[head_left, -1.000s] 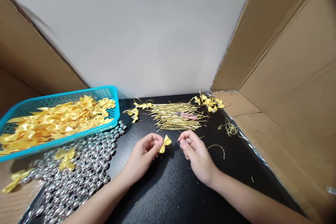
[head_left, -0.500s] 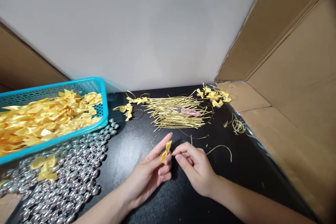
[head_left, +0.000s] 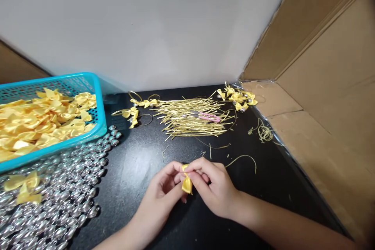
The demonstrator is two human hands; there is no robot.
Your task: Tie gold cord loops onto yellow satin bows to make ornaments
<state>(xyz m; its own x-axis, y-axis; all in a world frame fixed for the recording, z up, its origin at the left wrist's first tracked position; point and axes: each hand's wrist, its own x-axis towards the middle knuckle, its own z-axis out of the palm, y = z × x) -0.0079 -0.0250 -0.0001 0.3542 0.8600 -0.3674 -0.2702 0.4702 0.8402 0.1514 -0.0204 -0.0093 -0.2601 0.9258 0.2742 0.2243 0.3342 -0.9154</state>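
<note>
A small yellow satin bow (head_left: pixel 186 183) hangs between my two hands just above the black table (head_left: pixel 137 164). My left hand (head_left: pixel 162 193) has its fingers curled and pinches the bow from the left. From the right, my right hand (head_left: pixel 212 185) pinches the bow's top with thumb and forefinger. The fingertips of both hands meet at the bow. A pile of gold cord pieces (head_left: pixel 191 119) lies on the table beyond my hands.
A turquoise basket (head_left: pixel 101 119) full of yellow bows stands at the left. Several silver beads (head_left: pixel 64 199) spread in front of it, with loose bows on them. A pink clipper (head_left: pixel 209 116) lies on the cords. Finished bows (head_left: pixel 238 99) sit by the cardboard wall (head_left: pixel 322 86).
My hands have come together and moved nearer to me; the right hand now also pinches the bow. The left forefinger has curled in. The view has shifted right.
</note>
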